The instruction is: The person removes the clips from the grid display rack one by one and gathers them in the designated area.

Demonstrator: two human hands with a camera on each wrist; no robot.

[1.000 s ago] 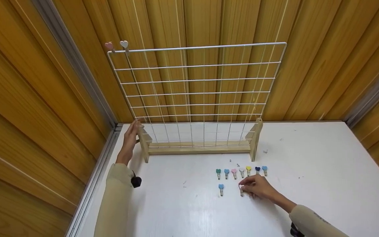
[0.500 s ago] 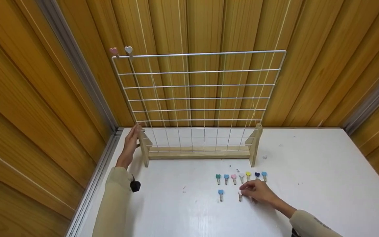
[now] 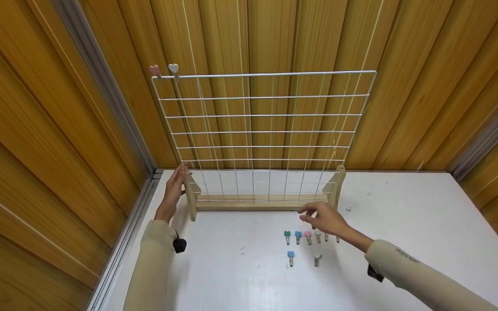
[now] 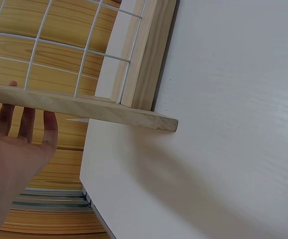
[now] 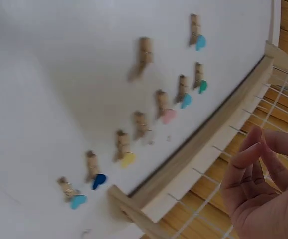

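Observation:
A white wire grid rack (image 3: 270, 115) stands upright in a wooden base (image 3: 262, 207). My left hand (image 3: 172, 194) holds its left wooden upright (image 4: 99, 110); one fingertip shows past the upright in the left wrist view. On the rack's top left are a pink heart clothespin (image 3: 154, 70) and a white heart clothespin (image 3: 173, 68). My right hand (image 3: 327, 219) hovers above the row of heart clothespins, partly covering its right end, with bent fingers and nothing seen in them. Below the row lie a light blue clothespin (image 3: 291, 258) and a white clothespin (image 3: 317, 259).
The row holds a green clothespin (image 5: 201, 79), a pink clothespin (image 5: 164, 107), a yellow clothespin (image 5: 124, 149), a dark blue clothespin (image 5: 95, 172) and others on the white table (image 3: 240, 276). Wood-panelled walls (image 3: 266, 39) rise behind and at both sides.
My right hand has let go of the white clothespin in the lower row and moved up toward the rack's base. My left hand stays at the upright. The head view has shifted slightly.

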